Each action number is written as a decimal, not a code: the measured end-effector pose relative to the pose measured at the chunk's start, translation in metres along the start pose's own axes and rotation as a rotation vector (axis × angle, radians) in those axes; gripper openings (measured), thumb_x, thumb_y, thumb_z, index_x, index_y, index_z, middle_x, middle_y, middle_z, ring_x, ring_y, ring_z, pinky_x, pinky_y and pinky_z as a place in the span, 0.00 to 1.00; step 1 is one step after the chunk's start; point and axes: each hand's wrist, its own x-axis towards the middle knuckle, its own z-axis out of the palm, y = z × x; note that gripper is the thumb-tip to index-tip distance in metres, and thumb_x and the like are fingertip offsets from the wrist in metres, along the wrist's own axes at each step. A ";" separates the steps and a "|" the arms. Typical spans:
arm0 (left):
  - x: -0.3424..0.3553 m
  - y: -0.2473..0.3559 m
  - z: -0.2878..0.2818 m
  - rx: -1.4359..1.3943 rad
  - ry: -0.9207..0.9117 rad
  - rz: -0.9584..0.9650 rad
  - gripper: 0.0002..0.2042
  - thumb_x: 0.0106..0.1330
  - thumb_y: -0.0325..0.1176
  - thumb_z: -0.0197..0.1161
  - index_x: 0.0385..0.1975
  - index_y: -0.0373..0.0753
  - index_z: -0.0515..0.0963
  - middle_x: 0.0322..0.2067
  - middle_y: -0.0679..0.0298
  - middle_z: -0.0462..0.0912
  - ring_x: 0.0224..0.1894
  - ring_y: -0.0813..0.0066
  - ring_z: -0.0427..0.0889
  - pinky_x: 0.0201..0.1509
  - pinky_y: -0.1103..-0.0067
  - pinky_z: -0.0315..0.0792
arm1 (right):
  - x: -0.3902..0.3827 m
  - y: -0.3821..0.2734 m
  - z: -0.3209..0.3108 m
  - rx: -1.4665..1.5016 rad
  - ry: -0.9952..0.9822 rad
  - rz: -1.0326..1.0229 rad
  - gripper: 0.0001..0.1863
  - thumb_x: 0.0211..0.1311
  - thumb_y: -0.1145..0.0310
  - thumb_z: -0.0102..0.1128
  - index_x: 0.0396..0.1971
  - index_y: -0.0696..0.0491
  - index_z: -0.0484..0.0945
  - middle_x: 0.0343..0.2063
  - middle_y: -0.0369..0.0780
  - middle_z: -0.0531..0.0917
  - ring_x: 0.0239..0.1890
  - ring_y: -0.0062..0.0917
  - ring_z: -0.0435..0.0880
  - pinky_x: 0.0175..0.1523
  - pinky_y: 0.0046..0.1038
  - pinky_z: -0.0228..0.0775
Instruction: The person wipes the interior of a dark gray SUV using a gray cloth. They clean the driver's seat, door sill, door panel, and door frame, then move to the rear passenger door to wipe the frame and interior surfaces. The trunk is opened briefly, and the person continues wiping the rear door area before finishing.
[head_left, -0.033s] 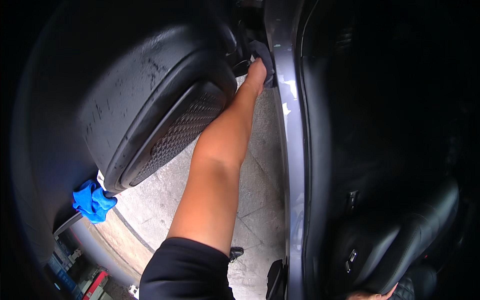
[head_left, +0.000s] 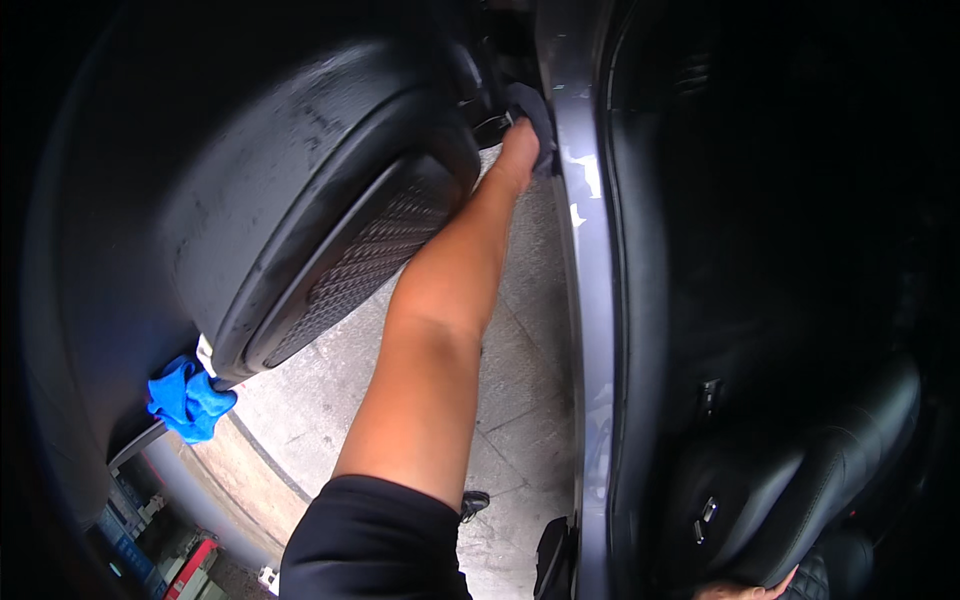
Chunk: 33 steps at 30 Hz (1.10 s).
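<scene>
Light is uneven: the pale grey concrete floor (head_left: 530,400) is brightest left of and below centre, duller toward upper centre. White glare patches streak the long silver-grey metal door sill (head_left: 590,330), and a soft sheen crosses the black moulded-plastic door panel (head_left: 270,160) at upper left. The dark grey cloth (head_left: 532,103) near top centre sinks into shadow. The right side is nearly black; fisheye edges bend and darken.

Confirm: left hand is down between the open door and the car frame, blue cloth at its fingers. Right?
Wrong cloth: the one at the left hand is the dark grey cloth; the blue cloth is over at the door's edge. Head view shows both.
</scene>
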 end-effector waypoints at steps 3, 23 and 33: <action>-0.053 -0.010 0.005 0.118 0.004 -0.022 0.31 0.74 0.55 0.40 0.67 0.37 0.64 0.64 0.55 0.69 0.64 0.67 0.69 0.65 0.75 0.62 | 0.002 -0.007 -0.005 -0.095 -0.023 -0.173 0.54 0.50 0.30 0.54 0.65 0.59 0.57 0.53 0.55 0.72 0.50 0.45 0.74 0.53 0.50 0.68; -0.153 -0.170 -0.010 0.159 -0.270 -0.080 0.31 0.74 0.55 0.41 0.67 0.35 0.60 0.59 0.53 0.73 0.59 0.65 0.73 0.63 0.72 0.67 | 0.005 0.019 0.019 0.098 0.226 -0.276 0.29 0.77 0.56 0.33 0.57 0.67 0.70 0.55 0.53 0.76 0.59 0.44 0.74 0.66 0.38 0.61; -0.516 -0.396 0.022 0.522 -0.377 -0.538 0.42 0.72 0.63 0.34 0.74 0.40 0.33 0.75 0.52 0.35 0.77 0.57 0.38 0.77 0.66 0.43 | 0.022 0.001 0.025 -0.075 0.275 -0.143 0.23 0.76 0.56 0.41 0.54 0.57 0.77 0.52 0.47 0.80 0.55 0.41 0.78 0.61 0.34 0.67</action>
